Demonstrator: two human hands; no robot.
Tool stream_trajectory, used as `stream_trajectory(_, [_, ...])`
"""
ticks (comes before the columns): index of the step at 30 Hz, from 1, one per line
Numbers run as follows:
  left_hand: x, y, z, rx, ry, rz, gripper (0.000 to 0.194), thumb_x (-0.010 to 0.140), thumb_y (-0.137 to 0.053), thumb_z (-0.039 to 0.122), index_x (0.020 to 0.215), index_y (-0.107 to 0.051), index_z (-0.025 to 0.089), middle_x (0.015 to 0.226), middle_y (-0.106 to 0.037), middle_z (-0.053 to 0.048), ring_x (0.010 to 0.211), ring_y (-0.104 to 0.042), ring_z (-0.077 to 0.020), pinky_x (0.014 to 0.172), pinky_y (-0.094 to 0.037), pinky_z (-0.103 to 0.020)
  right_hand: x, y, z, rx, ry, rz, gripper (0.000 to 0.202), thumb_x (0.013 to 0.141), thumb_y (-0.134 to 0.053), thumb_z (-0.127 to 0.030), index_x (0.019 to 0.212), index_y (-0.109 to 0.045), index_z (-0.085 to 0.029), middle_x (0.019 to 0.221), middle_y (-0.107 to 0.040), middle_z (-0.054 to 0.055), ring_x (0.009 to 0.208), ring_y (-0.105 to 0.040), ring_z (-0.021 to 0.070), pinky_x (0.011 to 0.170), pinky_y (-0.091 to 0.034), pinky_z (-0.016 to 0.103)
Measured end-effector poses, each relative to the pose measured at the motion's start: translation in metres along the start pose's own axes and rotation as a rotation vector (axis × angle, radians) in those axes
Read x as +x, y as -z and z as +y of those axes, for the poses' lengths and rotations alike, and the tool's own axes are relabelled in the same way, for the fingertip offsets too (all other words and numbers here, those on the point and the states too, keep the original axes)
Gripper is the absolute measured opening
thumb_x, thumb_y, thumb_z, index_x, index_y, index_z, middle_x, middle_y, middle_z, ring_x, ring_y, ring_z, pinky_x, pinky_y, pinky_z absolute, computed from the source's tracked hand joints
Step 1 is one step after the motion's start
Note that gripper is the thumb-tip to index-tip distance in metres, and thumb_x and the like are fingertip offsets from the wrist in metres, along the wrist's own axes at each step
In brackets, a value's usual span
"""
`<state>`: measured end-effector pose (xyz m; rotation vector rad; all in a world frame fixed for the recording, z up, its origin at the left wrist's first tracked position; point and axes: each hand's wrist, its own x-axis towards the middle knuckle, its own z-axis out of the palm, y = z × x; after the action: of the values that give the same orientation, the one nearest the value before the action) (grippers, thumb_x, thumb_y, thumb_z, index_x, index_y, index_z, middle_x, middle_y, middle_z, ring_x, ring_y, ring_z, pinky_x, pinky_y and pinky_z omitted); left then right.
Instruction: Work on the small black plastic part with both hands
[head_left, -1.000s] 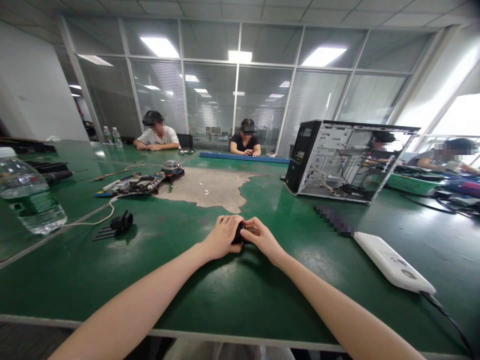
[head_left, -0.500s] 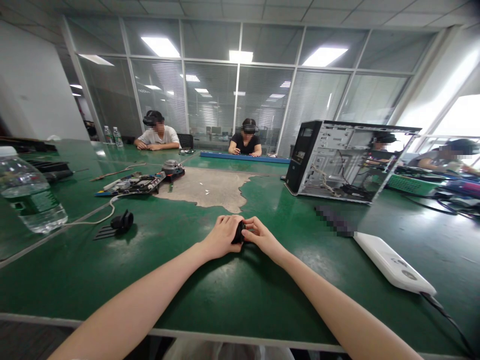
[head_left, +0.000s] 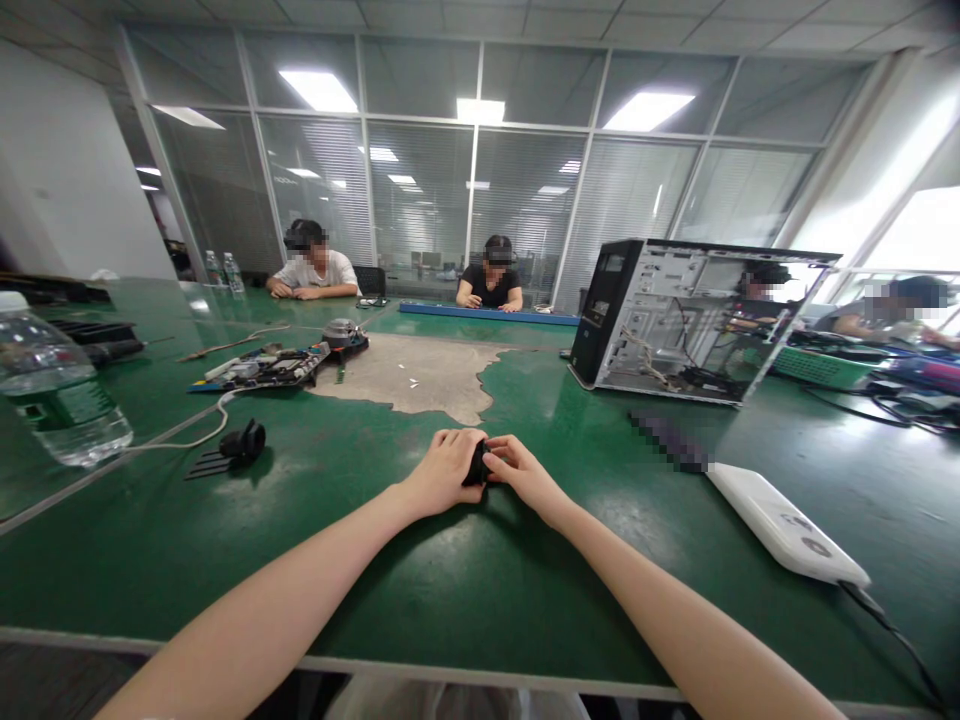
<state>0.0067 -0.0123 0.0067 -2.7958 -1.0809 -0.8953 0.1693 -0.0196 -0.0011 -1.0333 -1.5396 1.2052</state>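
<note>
Between my two hands is a small black object (head_left: 476,466), mostly covered by the fingers, so its kind cannot be made out. My left hand (head_left: 442,472) is wrapped over it from the left, with the thumb underneath. From the right, my right hand (head_left: 516,466) pinches at its edge with thumb and fingertips. Both hands are low over the green table (head_left: 420,600). Off to the left lies a black plastic piece (head_left: 238,445) with a ring-shaped end and several thin prongs.
A circuit board (head_left: 262,368) with a fan-like part sits back left. At far left stands a water bottle (head_left: 60,390). An opened computer case (head_left: 697,325) stands back right, with a white power bank-like box (head_left: 787,525) and its cable in front. Co-workers sit around the table.
My right fingertips have shifted slightly on the black object. Otherwise both hands stay in nearly the same place.
</note>
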Motion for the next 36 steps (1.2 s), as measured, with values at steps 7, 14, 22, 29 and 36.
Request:
stream_trajectory(7, [0.000,0.001,0.000,-0.005,0.001,-0.004,0.060,0.060,-0.061,0.020,0.113,-0.033,0.019,0.109,-0.050,-0.007,0.101,-0.046,-0.0250,0.089,-0.030,-0.039,-0.004,0.003,-0.006,0.019,0.044,-0.073,0.037,0.063,-0.067,-0.040,0.087,-0.046,-0.022,0.087,-0.055,0.000,0.076,-0.057,0.0133,0.071,-0.047,0.031])
stream_trajectory(14, [0.000,0.000,0.000,0.012,-0.003,0.010,0.058,0.061,-0.060,0.020,0.112,-0.033,0.019,0.107,-0.050,-0.007,0.100,-0.046,-0.0246,0.089,-0.030,-0.038,-0.005,0.000,-0.013,0.028,0.027,-0.014,0.032,0.067,-0.063,-0.044,0.082,-0.048,-0.021,0.082,-0.056,0.000,0.073,-0.056,0.0128,0.069,-0.046,0.030])
stream_trajectory(22, [-0.001,0.000,-0.001,0.010,-0.006,0.005,0.059,0.061,-0.061,0.021,0.113,-0.033,0.018,0.108,-0.050,-0.007,0.101,-0.046,-0.0244,0.089,-0.030,-0.038,-0.001,0.002,-0.005,0.009,0.008,0.007,0.037,0.067,-0.063,-0.043,0.093,-0.049,-0.021,0.088,-0.054,0.001,0.074,-0.055,0.0126,0.072,-0.046,0.032])
stream_trajectory(29, [-0.001,0.000,-0.001,0.000,0.002,0.000,0.058,0.061,-0.060,0.021,0.113,-0.034,0.019,0.108,-0.050,-0.007,0.100,-0.046,-0.0246,0.088,-0.030,-0.038,-0.006,0.003,-0.013,0.050,0.062,-0.088,0.037,0.060,-0.071,-0.035,0.086,-0.048,-0.021,0.089,-0.055,0.000,0.081,-0.055,0.0142,0.075,-0.044,0.031])
stream_trajectory(36, [-0.001,0.000,-0.001,-0.003,-0.006,-0.003,0.058,0.061,-0.059,0.021,0.113,-0.033,0.019,0.108,-0.049,-0.007,0.101,-0.045,-0.0249,0.088,-0.030,-0.039,-0.005,0.000,-0.013,0.056,0.050,-0.035,0.032,0.065,-0.066,-0.041,0.081,-0.047,-0.021,0.084,-0.055,-0.001,0.071,-0.054,0.0115,0.067,-0.044,0.028])
